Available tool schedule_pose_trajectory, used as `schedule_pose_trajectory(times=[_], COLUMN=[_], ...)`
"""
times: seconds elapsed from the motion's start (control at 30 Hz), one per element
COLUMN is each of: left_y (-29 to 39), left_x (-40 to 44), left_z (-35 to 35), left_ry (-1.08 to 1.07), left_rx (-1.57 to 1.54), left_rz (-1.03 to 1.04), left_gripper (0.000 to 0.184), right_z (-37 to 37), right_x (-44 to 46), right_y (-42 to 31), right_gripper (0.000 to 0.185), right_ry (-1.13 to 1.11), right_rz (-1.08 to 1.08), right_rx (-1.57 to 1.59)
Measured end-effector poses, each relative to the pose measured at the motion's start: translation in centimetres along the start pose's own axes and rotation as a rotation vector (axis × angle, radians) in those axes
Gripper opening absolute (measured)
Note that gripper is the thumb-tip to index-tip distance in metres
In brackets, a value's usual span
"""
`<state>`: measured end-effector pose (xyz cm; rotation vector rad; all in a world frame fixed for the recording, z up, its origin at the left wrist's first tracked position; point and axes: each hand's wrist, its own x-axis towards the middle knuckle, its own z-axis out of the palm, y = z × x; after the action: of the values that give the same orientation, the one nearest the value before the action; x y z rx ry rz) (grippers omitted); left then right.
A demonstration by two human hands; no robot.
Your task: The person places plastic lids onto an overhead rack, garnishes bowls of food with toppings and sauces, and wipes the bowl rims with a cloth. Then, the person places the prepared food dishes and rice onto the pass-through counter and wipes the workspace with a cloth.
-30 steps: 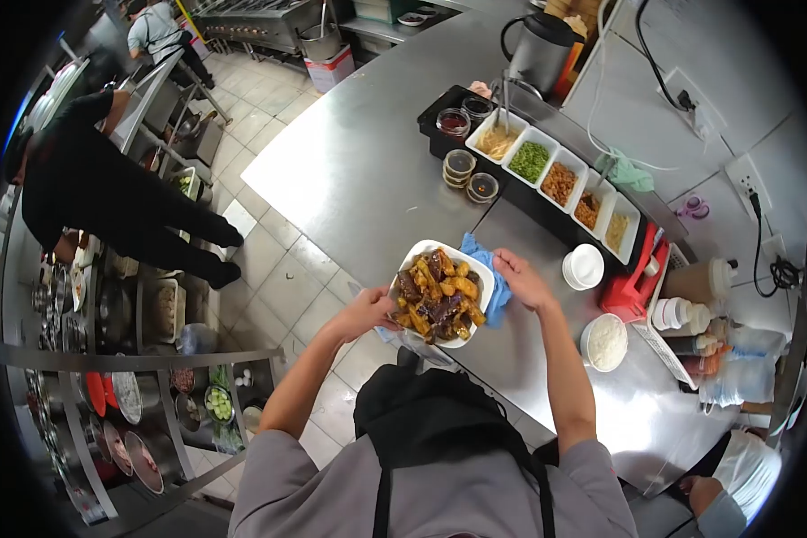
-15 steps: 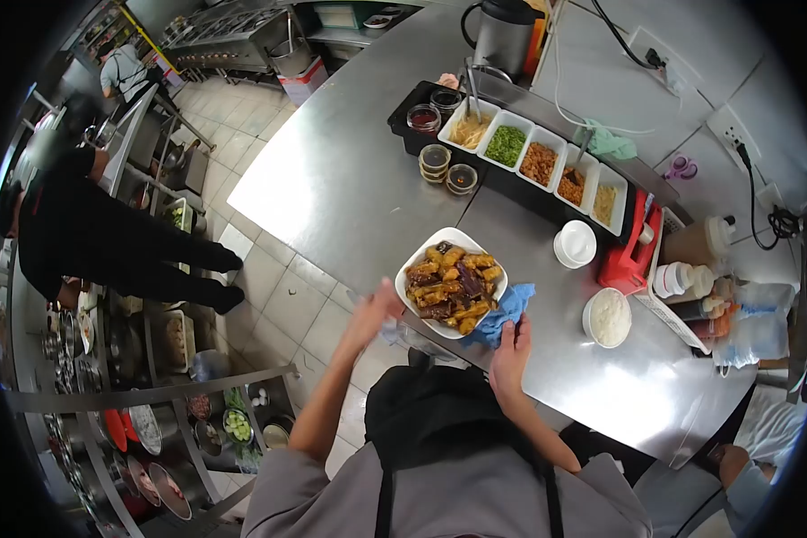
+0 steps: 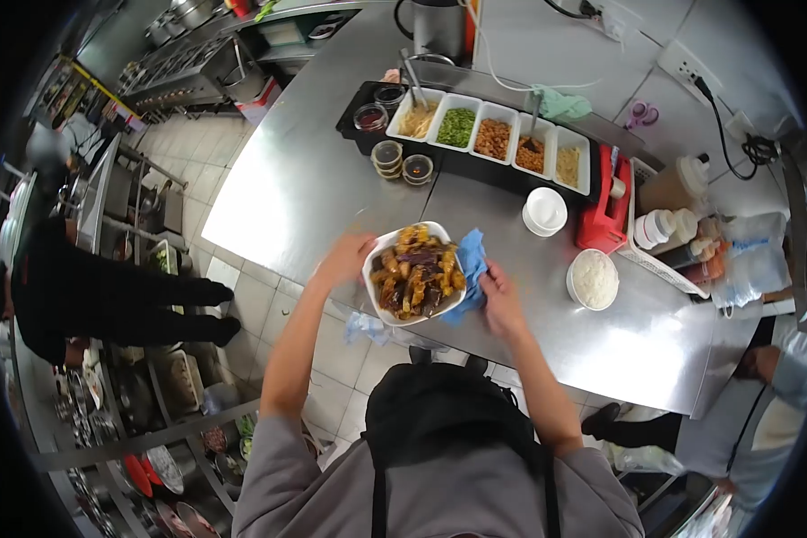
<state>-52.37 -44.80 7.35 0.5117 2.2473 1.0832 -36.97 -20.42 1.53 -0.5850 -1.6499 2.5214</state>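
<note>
A white square bowl (image 3: 373, 305) of glossy fried pieces, some with dark purple skin, is at the near edge of the steel counter. My left hand (image 3: 344, 259) is at the bowl's left rim, its fingertips closed on the edge. On the other side, my right hand (image 3: 500, 300) grips a crumpled blue cloth (image 3: 466, 269) against the bowl's right side. The cloth partly hides that side of the bowl. Right of the cloth stands a white tub of rice (image 3: 594, 280).
A black rack with several topping trays (image 3: 457, 127) lines the back. Sauce cups (image 3: 417, 169), stacked white bowls (image 3: 545, 211), a red holder (image 3: 603, 206) and a bottle basket (image 3: 641, 202) stand around. One person (image 3: 108, 287) is at left, another (image 3: 735, 430) at right.
My left hand has come up to the bowl's left rim. The bowl has turned slightly, with the blue cloth still at its right side. The whole view has shifted.
</note>
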Motion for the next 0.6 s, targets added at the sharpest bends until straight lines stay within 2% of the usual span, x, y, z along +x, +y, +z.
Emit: schedule_pose_trajectory(times=[0.07,0.13,0.2,0.3,0.4,0.47,0.53,0.57,0.6], left_y=[-0.9,-3.2,-2.0,-1.2,-0.8,-1.0,-2.0,-1.8,-1.6], left_x=[-2.4,-4.2,-6.3,-7.8,-8.4,-8.7,-8.5,-8.5,-8.3], left_z=[1.9,3.7,5.4,6.7,6.8,7.1,7.5,7.8,7.7], left_ry=[0.205,0.25,0.308,0.308,0.261,0.206,0.12,0.104,0.085], left_rx=[-0.009,-0.092,-0.288,-0.541,-0.789,-0.839,-0.865,-0.875,-0.914], left_rz=[-0.062,-0.066,-0.076,-0.159,-0.142,-0.149,-0.166,-0.088,-0.099], left_gripper=[0.027,0.029,0.031,0.033,0.033,0.034,0.036,0.039,0.04], right_z=[1.5,2.8,3.6,3.8,3.2,3.4,4.0,4.2,3.9], right_x=[-2.5,-4.1,-4.2,-4.8,-5.4,-5.7,-6.5,-6.5,-6.3], right_y=[1.1,2.0,2.3,1.1,1.1,1.3,1.1,0.8,0.4], right_gripper=[0.035,0.037,0.039,0.034,0.03,0.03,0.029,0.029,0.03], right_ry=[0.09,0.154,0.192,0.192,0.196,0.24,0.215,0.203,0.19], right_rz=[0.0,-0.033,-0.111,-0.065,-0.037,-0.083,-0.071,-0.074,-0.041], right_rx=[-0.037,-0.074,-0.11,-0.119,-0.133,-0.052,-0.11,-0.139,-0.243])
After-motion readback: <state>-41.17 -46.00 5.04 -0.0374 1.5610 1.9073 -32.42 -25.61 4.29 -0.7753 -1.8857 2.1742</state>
